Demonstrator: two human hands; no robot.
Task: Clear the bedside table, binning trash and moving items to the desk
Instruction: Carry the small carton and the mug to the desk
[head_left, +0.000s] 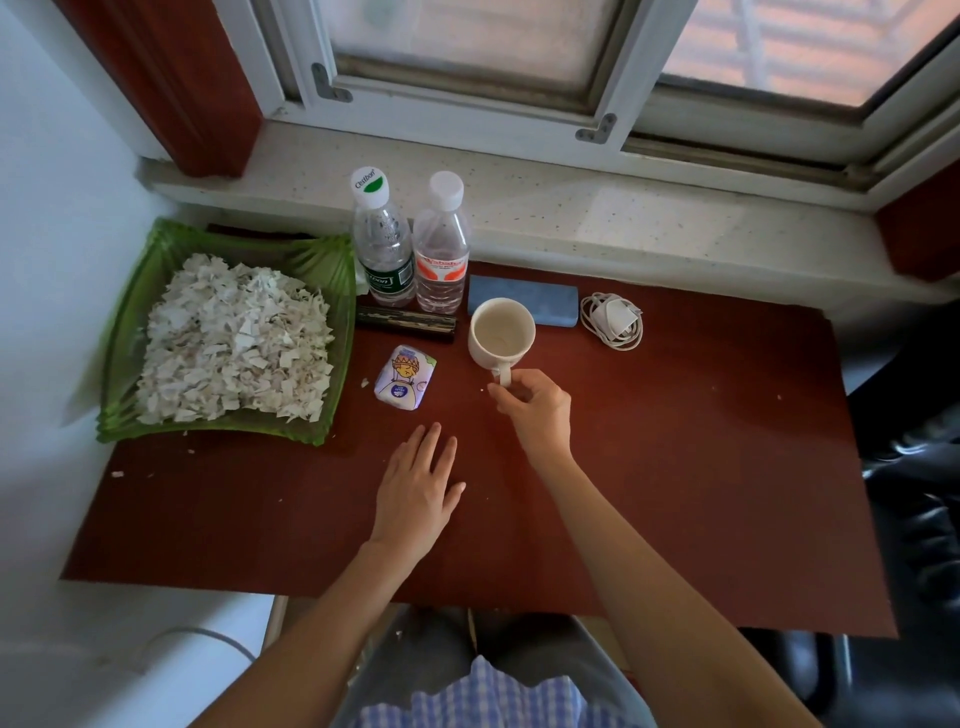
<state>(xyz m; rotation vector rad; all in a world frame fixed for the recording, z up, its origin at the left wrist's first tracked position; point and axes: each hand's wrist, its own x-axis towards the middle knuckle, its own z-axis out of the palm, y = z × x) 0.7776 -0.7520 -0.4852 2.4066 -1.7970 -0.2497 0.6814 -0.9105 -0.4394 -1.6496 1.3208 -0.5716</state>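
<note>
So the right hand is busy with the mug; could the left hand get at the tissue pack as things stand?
Probably yes. The left hand lies flat and open on the table, just short of the tissue pack, with only bare tabletop between them.

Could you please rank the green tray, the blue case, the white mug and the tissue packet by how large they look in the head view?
1. green tray, by far the largest.
2. blue case and white mug: similar, and the mug hides part of the case, so unranked.
3. tissue packet, smallest.
</note>
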